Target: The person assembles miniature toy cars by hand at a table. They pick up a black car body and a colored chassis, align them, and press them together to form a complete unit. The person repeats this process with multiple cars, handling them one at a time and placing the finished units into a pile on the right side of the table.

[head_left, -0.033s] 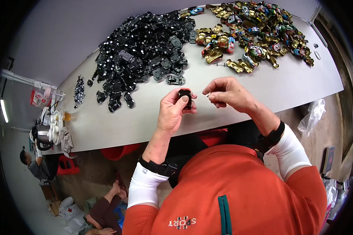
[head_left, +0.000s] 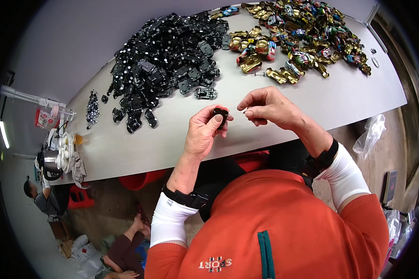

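Observation:
My left hand (head_left: 201,136) is closed round a small toy car (head_left: 222,112), its thumb pressed on the dark underside and a red edge showing at the far end. To its right, apart from the car, my right hand (head_left: 278,111) pinches a tiny pale piece (head_left: 244,111), too small to name, between thumb and forefinger. Beyond the hands lies a big heap of black toy-car bases (head_left: 163,60). A heap of gold and coloured car bodies (head_left: 307,37) is at the far right. One wheel axle (head_left: 259,74) lies near those bodies.
A narrow pile of small wheel parts (head_left: 92,109) sits on the table (head_left: 125,151) at left. Beyond its left end are a metal kettle (head_left: 51,162), stacked white dishes (head_left: 66,151) and a cloth (head_left: 78,167). Other people are at lower left; a plastic bag (head_left: 371,135) is off the right side.
The toy car has tilted a little in my left hand. My right hand has shifted slightly to the left with its pale piece. The whole view has moved slightly.

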{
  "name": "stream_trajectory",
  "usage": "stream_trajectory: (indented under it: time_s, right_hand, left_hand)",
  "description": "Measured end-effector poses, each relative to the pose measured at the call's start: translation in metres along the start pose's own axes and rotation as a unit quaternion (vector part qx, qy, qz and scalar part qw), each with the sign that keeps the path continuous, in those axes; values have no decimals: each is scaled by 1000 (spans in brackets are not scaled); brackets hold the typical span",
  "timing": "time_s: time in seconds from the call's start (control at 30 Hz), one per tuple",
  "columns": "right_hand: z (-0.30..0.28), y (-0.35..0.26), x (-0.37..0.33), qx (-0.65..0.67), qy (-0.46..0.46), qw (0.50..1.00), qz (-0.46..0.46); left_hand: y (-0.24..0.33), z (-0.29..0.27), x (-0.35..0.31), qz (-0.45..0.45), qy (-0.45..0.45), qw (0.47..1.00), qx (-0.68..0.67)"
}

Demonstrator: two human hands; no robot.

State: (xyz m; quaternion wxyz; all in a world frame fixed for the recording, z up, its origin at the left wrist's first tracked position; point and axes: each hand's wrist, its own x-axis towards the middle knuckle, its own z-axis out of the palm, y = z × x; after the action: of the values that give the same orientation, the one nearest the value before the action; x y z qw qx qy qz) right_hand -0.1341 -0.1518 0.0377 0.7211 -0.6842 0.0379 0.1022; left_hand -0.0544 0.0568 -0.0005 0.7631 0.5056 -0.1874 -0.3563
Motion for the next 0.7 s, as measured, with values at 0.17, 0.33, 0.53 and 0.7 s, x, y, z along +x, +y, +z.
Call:
stream_trajectory:
  time_s: [0.17,0.33,0.53,0.7]
  right_hand:
    - [3,-7,4,-3,-82,997,9]
    - [4,-3,3,2,-85,996,1]
    - [9,3,5,-12,-67,998,-13]
    - [19,11,8,-175,3,980,-92]
  left_hand:
    - [-5,-3,-4,-47,-52,997,41]
    - [-1,0,-2,-66,-72,992,82]
    - [-1,6,-3,-49,-57,991,114]
    - [-6,22,-10,5,14,967,255]
